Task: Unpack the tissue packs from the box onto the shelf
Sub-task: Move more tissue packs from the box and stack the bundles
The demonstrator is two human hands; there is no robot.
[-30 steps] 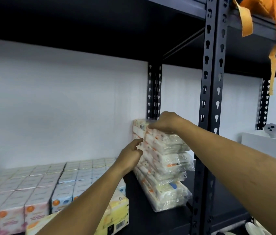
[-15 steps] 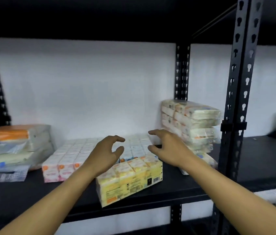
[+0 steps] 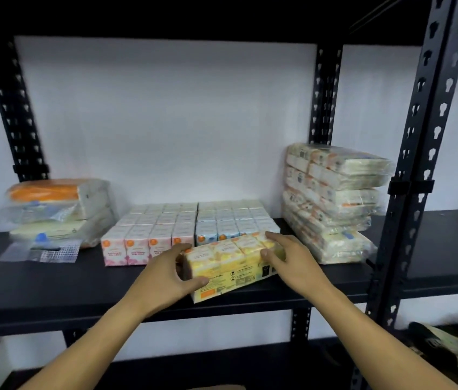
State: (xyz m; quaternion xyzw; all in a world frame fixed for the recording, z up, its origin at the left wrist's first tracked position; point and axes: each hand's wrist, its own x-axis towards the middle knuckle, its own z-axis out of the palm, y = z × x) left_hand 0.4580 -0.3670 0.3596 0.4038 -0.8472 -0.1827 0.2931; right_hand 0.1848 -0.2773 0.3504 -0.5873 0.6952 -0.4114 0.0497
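On the black metal shelf board (image 3: pixel 53 282), near front edge, a yellow plastic-wrapped multipack of pocket tissues (image 3: pixel 230 263) is grasped from both ends. Pack sits at an angle, left front corner at the shelf lip, right end further back. Left hand (image 3: pixel 166 277) is wrapped round the pack's left end: thumb on front face, fingers over top. Right hand (image 3: pixel 292 263) is curled on right end, fingers over top, thumb on the front side. Directly behind, touching or nearly so, two flat blocks of small tissue packs are laid side by side: pink-printed block (image 3: pixel 149 235) on left, blue-printed block (image 3: pixel 233 220) on right. Tall stack of clear-wrapped white tissue bundles (image 3: pixel 332 201) is set just right of the yellow pack, beside black perforated upright post (image 3: pixel 416 170). At far left, well apart, a slumped pile of clear-bagged tissue packs w/ orange top (image 3: pixel 56 212) is seen; blurred, no detail readable. White wall (image 3: pixel 166 116) behind.
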